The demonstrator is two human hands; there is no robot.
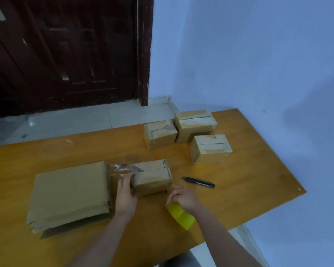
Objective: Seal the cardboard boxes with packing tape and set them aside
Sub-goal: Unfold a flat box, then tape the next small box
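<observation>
Small brown cardboard box point(151, 178) sits mid-table, toward the near edge of the orange wooden table point(258, 170). Stack of flattened brown cardboard sheets point(69, 193) lies to its left, near the left part of the near edge. Black utility knife point(198, 182) lies just right of the small box. Three closed brown cardboard boxes point(189, 133) cluster by the far edge, toward the far right corner. Yellow tape roll point(180, 215) is in front of the small box, nearer the front edge.

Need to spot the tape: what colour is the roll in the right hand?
Bright yellow; the tape roll shows in the head view, held by the right hand.
</observation>
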